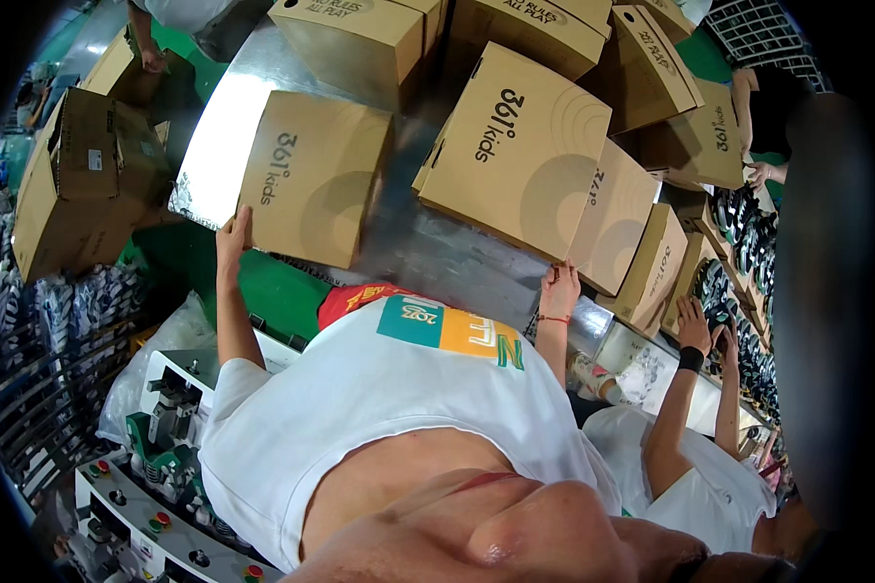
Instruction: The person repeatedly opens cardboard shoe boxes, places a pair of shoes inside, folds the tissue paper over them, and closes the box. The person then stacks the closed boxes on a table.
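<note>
On the shiny metal table (423, 248), a closed brown cardboard shoe box (311, 209) lies at the left. My left hand (234, 230) grips its near left corner, fingers up along the side. A bigger-looking brown shoe box (515, 146) lies right of the middle, tilted. At its near right corner my right hand (559, 289) is closed, fingertips pinching the edge; a red string circles that wrist. Another lidded box (617, 219) sits right against it, partly covered. Whether my right fingers also touch that second box cannot be made out.
More shoe boxes (360, 39) stand along the far side. Large open cartons (92, 185) are at the left. A co-worker's hands (695, 330) work at the right near shoes (739, 223). A machine with red and green buttons (156, 525) is at the lower left.
</note>
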`<state>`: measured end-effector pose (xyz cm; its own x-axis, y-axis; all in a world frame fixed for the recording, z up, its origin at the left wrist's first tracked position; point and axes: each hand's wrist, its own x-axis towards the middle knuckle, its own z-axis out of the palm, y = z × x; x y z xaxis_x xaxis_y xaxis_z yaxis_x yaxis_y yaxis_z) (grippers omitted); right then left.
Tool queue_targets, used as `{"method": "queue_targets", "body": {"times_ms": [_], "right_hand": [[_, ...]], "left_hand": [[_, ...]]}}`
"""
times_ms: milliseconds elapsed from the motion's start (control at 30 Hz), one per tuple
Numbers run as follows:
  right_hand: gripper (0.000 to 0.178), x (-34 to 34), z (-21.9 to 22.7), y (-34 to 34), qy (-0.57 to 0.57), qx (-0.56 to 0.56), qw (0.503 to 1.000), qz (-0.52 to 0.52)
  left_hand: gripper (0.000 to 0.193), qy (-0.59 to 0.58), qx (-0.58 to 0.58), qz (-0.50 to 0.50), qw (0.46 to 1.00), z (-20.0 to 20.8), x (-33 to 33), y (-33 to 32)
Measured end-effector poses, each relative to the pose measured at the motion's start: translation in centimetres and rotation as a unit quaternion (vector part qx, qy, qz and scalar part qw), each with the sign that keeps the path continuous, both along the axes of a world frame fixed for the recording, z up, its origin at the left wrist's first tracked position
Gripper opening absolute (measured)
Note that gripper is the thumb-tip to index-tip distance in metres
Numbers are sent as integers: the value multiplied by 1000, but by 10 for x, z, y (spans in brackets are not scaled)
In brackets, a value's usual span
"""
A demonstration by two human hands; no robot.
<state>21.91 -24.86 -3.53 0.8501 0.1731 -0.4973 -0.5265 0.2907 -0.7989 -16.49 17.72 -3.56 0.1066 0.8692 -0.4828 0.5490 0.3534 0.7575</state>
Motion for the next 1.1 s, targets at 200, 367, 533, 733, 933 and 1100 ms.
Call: {"method": "queue_targets", "body": {"times_ms": [200, 367, 533, 733, 933, 1100], "right_hand": [[12, -4, -7, 3, -1, -15, 999, 31], [13, -9, -5, 5, -24, -41, 999, 25], [19, 5, 5, 18, -74, -80, 994, -22], [36, 40, 35, 35, -94, -121, 985, 85], [52, 63, 30, 52, -79, -158, 971, 160], [61, 59, 50, 48, -29, -204, 950, 236]], "left_hand": [[50, -70, 1, 15, 997, 4, 52, -3], [56, -13, 81, -64, 995, -10, 73, 6], [55, 121, 117, -160, 973, 0, 78, 10], [56, 159, 533, -235, 797, 45, 138, -15], [42, -250, 143, -303, 909, 27, 244, -77], [57, -317, -160, -285, 890, 29, 279, -108]]}}
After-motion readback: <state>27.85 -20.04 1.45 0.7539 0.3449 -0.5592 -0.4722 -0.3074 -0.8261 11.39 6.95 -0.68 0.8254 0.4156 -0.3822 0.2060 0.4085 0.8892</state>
